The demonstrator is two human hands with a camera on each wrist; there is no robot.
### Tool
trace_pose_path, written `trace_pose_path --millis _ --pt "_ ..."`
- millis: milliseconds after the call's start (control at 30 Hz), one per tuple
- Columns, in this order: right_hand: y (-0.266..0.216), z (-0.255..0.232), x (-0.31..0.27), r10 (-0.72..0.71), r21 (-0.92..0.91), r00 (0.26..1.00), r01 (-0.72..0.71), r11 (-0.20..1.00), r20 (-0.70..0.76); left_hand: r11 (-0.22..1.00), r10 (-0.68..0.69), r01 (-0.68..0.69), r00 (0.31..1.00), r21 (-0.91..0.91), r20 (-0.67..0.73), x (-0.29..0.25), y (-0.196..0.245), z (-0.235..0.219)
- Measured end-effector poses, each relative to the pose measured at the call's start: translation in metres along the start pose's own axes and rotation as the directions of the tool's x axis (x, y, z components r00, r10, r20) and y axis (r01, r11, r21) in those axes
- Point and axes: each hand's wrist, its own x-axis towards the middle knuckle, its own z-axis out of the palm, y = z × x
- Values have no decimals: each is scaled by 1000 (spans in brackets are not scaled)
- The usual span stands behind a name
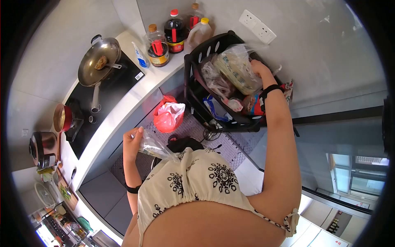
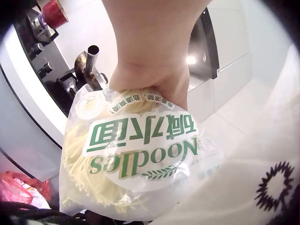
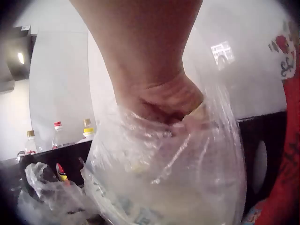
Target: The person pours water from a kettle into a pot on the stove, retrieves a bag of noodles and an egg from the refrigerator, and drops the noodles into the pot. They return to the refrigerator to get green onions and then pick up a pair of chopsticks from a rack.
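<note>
My left hand (image 1: 132, 144) grips the top of a clear bag of noodles (image 2: 140, 159), printed in green, which hangs in front of the patterned top. Pale strands show through its plastic in the left wrist view. At the black basket (image 1: 193, 78) on the right, my right hand (image 1: 259, 68) grips the top of another clear plastic bag (image 3: 164, 178) with green print and pale contents. The right fingertips are hidden by plastic in the right wrist view. Beside that bag, a crumpled clear bag (image 1: 214, 78) and colourful packets (image 1: 253, 105) lie in the basket.
Several bottles (image 1: 175, 33) stand on the counter left of the basket. A wok (image 1: 103, 57) with a spatula and a red pot (image 1: 62, 117) are on the stove. A red plastic bag (image 1: 168, 119) sits below the counter edge. A rice cooker (image 1: 43, 149) stands farther left.
</note>
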Motion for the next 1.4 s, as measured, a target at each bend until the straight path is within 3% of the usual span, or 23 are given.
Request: trace_pose_path --millis 200,333,400,500,633,733,833,900,1100,1200,1267,1300,1367,1400 --pt "-5 -32 -21 114 -248 966 -55 967 231 1000 13 -12 996 -12 87 9 2 -1" --pt "11 -40 -31 145 -275 977 -98 956 154 1000 17 -16 996 -12 91 15 -4 -1" --pt "22 -44 -37 232 -179 936 -189 966 266 1000 18 -17 996 -13 91 15 -3 -1" --pt "13 -59 -71 178 -303 973 -126 945 149 999 22 -20 997 -27 74 19 -5 -2" --pt "17 -71 -89 176 -349 973 -113 930 153 998 54 -51 996 -47 70 25 -5 -5" --pt "18 -75 -97 184 -341 980 -147 928 78 999 -6 7 999 -31 43 24 4 -3" --pt "29 -78 -104 130 -409 992 -117 905 5 999 31 -30 999 -24 39 25 5 -5" --pt "37 -79 -115 27 -372 983 -93 923 -180 999 31 -30 999 -40 22 23 3 -7" --pt "46 -101 -173 133 -315 941 -234 920 -311 995 49 -58 993 -78 -111 11 -9 -13" --pt "59 -107 -209 117 -291 943 -212 933 -311 991 60 -80 982 -107 -178 5 -15 -21" --pt "88 -97 -214 -59 -227 874 -60 972 -483 987 70 -98 975 -125 -212 -3 -15 -23" --pt "85 -97 -221 -72 -231 875 -47 972 -478 990 50 -81 966 -116 -252 -10 -9 -24" --pt "74 -110 -243 -49 183 939 118 976 -341 993 20 -55 953 -107 -303 -21 -12 -27" --pt "66 -115 -252 -62 179 941 128 976 -334 989 10 -53 955 -139 -296 -24 -21 -35"
